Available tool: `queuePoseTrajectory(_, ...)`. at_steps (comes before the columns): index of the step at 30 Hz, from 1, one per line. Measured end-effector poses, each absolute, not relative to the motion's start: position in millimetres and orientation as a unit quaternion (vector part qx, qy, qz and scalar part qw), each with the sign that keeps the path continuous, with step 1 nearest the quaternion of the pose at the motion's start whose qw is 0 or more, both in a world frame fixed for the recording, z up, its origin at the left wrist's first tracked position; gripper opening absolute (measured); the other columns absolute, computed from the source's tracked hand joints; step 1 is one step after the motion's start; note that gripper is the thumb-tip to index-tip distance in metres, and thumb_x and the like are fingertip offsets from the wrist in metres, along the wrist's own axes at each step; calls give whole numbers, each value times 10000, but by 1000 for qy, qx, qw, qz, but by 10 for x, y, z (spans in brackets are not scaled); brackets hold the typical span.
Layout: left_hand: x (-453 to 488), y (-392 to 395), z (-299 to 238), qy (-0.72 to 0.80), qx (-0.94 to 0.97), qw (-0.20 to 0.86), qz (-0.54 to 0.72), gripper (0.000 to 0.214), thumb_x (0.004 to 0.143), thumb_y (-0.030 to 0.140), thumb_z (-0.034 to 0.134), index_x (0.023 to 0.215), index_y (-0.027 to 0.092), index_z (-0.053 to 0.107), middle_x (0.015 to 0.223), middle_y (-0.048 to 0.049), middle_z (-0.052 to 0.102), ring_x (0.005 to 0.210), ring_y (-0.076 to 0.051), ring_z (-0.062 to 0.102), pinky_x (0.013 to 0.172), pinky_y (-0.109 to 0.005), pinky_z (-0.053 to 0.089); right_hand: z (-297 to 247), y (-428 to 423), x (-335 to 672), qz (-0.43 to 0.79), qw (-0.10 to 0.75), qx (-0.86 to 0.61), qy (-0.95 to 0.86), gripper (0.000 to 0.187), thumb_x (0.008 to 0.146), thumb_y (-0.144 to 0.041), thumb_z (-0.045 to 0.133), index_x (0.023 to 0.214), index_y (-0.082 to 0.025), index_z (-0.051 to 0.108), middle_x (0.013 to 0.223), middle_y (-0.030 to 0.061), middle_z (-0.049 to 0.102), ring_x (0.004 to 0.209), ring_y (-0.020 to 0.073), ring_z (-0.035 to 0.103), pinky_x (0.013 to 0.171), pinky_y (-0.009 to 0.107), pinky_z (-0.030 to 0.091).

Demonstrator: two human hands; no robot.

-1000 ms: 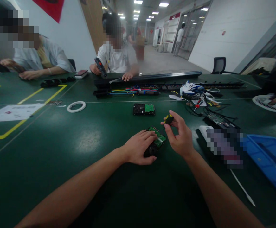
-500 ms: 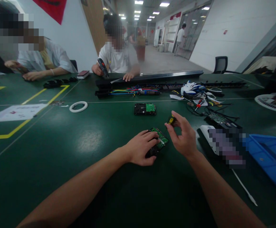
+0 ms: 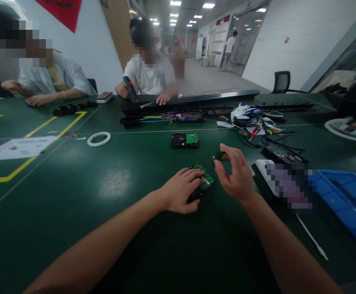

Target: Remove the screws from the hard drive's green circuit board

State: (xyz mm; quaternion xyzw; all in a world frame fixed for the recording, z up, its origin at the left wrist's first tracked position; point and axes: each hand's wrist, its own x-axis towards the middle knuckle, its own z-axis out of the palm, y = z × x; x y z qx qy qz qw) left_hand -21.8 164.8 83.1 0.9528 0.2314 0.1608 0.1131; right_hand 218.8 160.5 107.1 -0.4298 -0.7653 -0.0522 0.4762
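My left hand (image 3: 182, 190) lies over a hard drive (image 3: 207, 179) on the green table, fingers across its top and thumb at its near side. Its green circuit board shows past the fingertips; much of the black casing is hidden under my palm. Just right of the drive, my right hand (image 3: 234, 169) pinches the black-and-yellow handle of a short screwdriver (image 3: 219, 154) above the tabletop. I cannot make out where its tip is. A second hard drive (image 3: 184, 140), also with a green board, rests flat farther back.
On the right are a blue tray (image 3: 349, 200), a white-edged device (image 3: 265, 175) with a cable, and a circuit board (image 3: 283, 152). Gloves (image 3: 244, 113) and wires clutter the back. A white ring (image 3: 99, 139) lies left. Across the table, a co-worker holds a power drill (image 3: 130, 87).
The view has shifted slightly. My right hand has turned the screwdriver handle a little between the fingers, so less yellow shows. My left hand stays on the hard drive.
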Motion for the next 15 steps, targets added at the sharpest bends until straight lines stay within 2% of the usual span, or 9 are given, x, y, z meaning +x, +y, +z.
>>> queuePoseTrajectory(3,-210,1643,823,232,952,113,165,631,867,459,657,1428,189,553,1585,-175,518,1492,-364,474,1272,-575,338,1062,1604,2184,-34,486,-434,-758,621,1000,-229,621,1575,-339,412,1343,104,668,1040,263,727,928,492,659)
queuePoseTrajectory(7,-206,1642,799,236,953,106,158,641,868,452,647,1440,180,548,1599,-183,499,1516,-357,445,1281,-583,316,1080,1591,2164,-59,488,-443,-749,571,970,-273,698,1500,-361,503,1147,68,690,896,237,710,843,472,673)
queuePoseTrajectory(12,-207,1643,791,235,953,105,157,639,871,457,633,1443,186,549,1597,-175,502,1524,-349,436,1283,-576,320,1114,1577,2176,-8,475,-434,-766,615,985,-252,655,1554,-334,435,1280,97,674,956,235,738,890,462,675)
queuePoseTrajectory(15,-207,1644,785,233,953,105,164,634,869,450,637,1435,178,553,1590,-178,509,1516,-351,446,1285,-573,318,1111,1584,2192,-10,470,-441,-764,603,977,-275,687,1533,-334,461,1205,78,694,903,225,736,866,453,680)
